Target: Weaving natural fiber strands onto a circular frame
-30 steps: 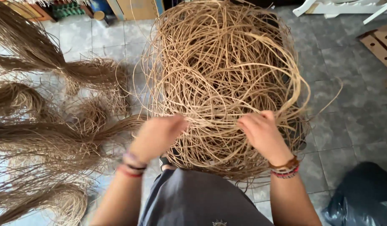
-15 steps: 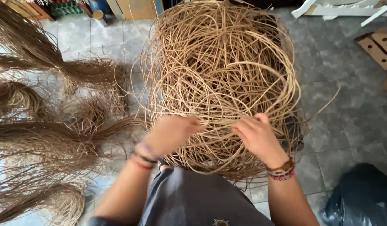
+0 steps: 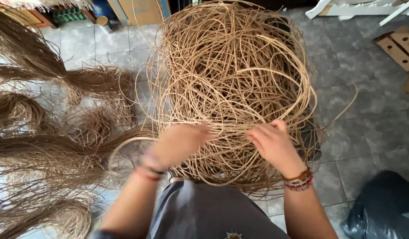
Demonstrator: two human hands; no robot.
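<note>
Light, springy rattan tangle (image 3: 231,88); left hand (image 3: 180,144) and right hand (image 3: 273,144) pinched strands at its near edge.

Person, head-camera view. Both forearms bare, no sleeves showing. Left hand (image 3: 180,144): blurred; wrist carries stacked bands, dark and red. Right hand (image 3: 272,144): wrist carries brown band above red-and-multicoloured beaded bracelets. Torso in grey garment (image 3: 204,212) with small pale emblem at lower edge.
</note>
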